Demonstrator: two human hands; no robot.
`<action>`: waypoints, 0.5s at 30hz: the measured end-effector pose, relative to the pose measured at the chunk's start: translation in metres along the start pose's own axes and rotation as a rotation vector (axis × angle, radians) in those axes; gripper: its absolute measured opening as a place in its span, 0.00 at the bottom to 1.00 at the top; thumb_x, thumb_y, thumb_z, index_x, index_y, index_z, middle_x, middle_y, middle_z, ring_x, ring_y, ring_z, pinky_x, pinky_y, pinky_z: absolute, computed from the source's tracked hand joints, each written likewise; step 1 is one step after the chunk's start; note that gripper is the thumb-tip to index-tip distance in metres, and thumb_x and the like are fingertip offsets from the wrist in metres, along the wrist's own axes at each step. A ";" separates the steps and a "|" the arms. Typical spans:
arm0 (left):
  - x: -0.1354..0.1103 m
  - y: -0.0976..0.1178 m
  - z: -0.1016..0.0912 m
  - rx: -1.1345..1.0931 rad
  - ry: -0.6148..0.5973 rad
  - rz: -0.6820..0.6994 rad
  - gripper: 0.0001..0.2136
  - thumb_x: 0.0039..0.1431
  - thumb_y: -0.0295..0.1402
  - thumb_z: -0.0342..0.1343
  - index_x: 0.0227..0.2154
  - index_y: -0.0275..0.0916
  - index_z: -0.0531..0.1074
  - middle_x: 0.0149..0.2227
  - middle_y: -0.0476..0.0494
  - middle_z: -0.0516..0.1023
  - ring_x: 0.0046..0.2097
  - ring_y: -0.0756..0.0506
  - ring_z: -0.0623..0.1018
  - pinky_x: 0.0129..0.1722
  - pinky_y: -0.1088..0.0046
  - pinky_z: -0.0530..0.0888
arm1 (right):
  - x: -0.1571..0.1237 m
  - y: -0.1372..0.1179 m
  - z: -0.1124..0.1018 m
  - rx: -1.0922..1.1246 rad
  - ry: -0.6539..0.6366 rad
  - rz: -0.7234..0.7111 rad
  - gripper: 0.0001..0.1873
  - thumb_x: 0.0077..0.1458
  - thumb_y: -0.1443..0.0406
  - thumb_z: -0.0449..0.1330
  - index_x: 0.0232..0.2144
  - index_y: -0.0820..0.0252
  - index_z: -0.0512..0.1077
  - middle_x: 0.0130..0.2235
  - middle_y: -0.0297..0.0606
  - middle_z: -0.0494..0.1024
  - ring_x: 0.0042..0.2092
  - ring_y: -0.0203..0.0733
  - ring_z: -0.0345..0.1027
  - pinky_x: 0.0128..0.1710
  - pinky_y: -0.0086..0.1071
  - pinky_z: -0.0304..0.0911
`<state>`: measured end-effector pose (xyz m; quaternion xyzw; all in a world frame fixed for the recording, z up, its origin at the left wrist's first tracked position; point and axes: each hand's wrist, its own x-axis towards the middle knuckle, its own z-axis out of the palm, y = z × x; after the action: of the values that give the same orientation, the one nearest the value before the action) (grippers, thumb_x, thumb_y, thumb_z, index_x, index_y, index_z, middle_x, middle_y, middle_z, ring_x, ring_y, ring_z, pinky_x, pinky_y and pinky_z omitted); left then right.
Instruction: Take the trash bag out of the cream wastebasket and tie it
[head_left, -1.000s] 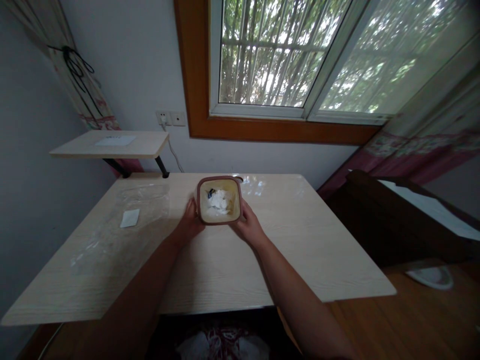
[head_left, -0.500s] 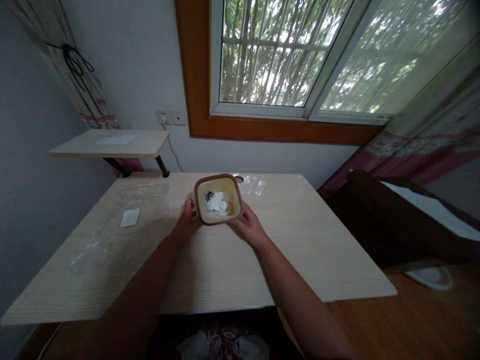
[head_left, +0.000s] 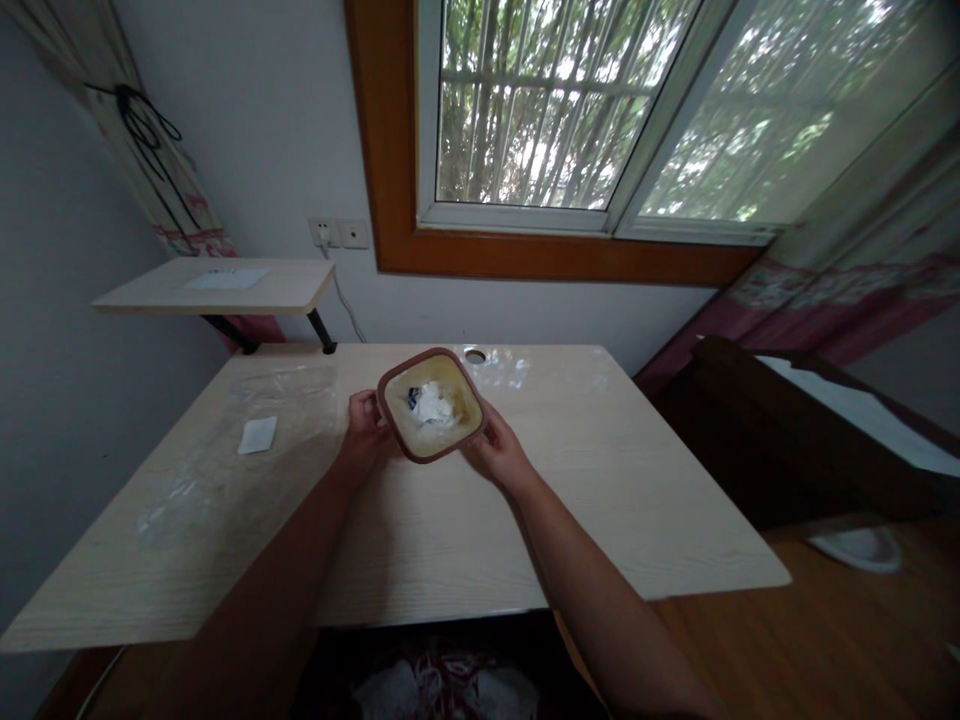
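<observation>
A small square bin [head_left: 477, 428] with a brown rim and cream inside is tilted toward me above the table. White crumpled tissue [head_left: 435, 404] with a dark blue printed bit lies at its bottom. My left hand [head_left: 365, 430] is at the bin's left side, fingers curled against it; part of their contact is hidden. On the lower right, my right hand [head_left: 501, 445] grips the bin wall, its fingers partly under the rim.
The pale wooden table [head_left: 600, 500] carries a clear plastic sheet [head_left: 202, 470] and a white paper square [head_left: 257, 435] on the left. A raised shelf [head_left: 285, 290] stands at the back left. A round cable hole [head_left: 475, 356] lies behind the bin.
The bin has turned clockwise between my hands and shifted slightly left, uncovering the cable hole. My left hand has moved a little to the left; my right hand stays nearly in place.
</observation>
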<state>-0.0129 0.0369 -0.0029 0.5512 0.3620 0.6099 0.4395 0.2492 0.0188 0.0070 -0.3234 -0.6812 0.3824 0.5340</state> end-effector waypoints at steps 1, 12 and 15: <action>0.001 0.000 0.000 0.002 -0.001 0.001 0.37 0.50 0.47 0.68 0.59 0.46 0.56 0.62 0.35 0.67 0.59 0.39 0.73 0.50 0.64 0.77 | 0.000 0.001 0.000 0.020 0.002 0.011 0.37 0.60 0.49 0.62 0.67 0.46 0.59 0.67 0.41 0.65 0.67 0.53 0.58 0.67 0.53 0.55; 0.003 -0.010 -0.001 0.046 -0.076 -0.122 0.42 0.38 0.39 0.75 0.59 0.38 0.67 0.61 0.32 0.72 0.61 0.31 0.73 0.58 0.49 0.73 | -0.003 0.006 0.001 0.132 0.076 0.049 0.30 0.64 0.50 0.58 0.65 0.44 0.61 0.67 0.38 0.65 0.68 0.50 0.58 0.67 0.53 0.54; 0.002 -0.003 0.001 0.020 -0.080 -0.149 0.43 0.38 0.38 0.75 0.60 0.38 0.66 0.60 0.33 0.73 0.61 0.31 0.72 0.60 0.48 0.71 | -0.002 0.005 0.003 0.119 0.108 0.028 0.30 0.63 0.49 0.58 0.65 0.44 0.60 0.67 0.39 0.65 0.67 0.50 0.58 0.68 0.53 0.53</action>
<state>-0.0118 0.0396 -0.0044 0.5508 0.3902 0.5493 0.4925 0.2470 0.0189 0.0009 -0.3207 -0.6227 0.4117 0.5830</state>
